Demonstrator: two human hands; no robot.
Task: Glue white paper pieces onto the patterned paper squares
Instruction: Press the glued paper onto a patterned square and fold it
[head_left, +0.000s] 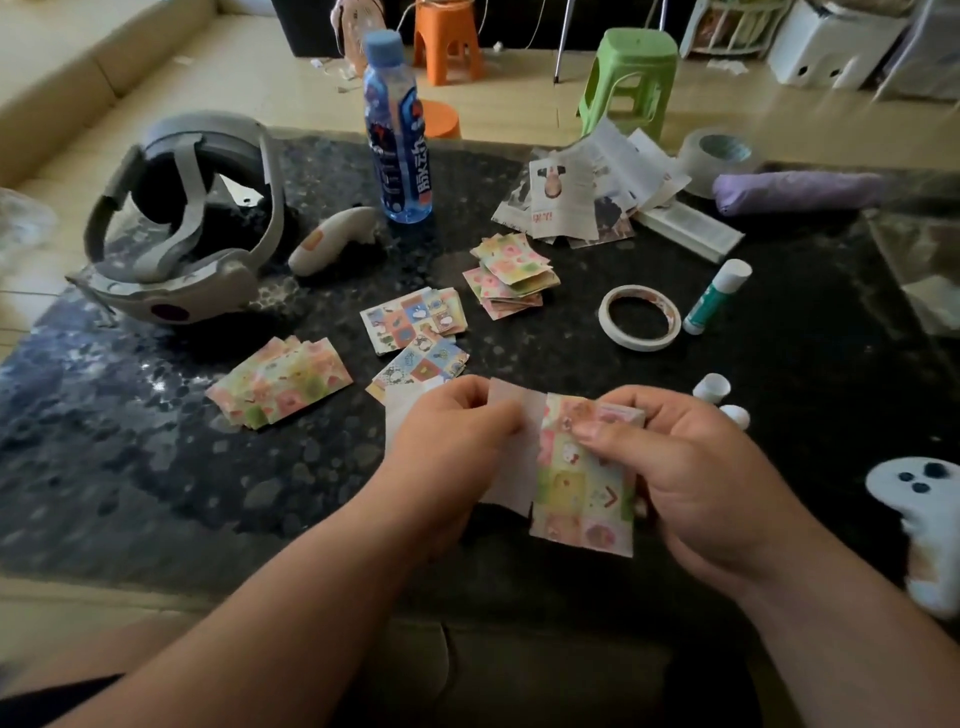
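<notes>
Both hands are held low over the dark table (156, 441), on the near side of the tape ring (640, 317). Left hand (457, 431) has its fingers curled and pinches a white paper piece (514, 452) by its left edge. Right hand (670, 467) grips a patterned paper square (582, 488), with the thumb laid across its top and the other fingers tucked behind it. The white piece and the patterned square meet edge to edge between the two hands, the square slightly overlapping the white piece.

Just right of the tape ring lies a glue stick (717, 296), green with a white end. Nearer than the ring and a little to its right stand two small white caps (711, 387). Left of the ring are heaps of patterned squares: a stack (514, 275) just to its upper left, a checked pile (415, 319) further left, and a fanned bunch (280, 384) further left still.

Behind the ring lies a heap of paper clippings (587, 192). Far behind and to the left of it stands a water bottle (397, 135). Well to the left of the ring rests a grey headset (182, 223) with a controller (332, 239) beside it.
</notes>
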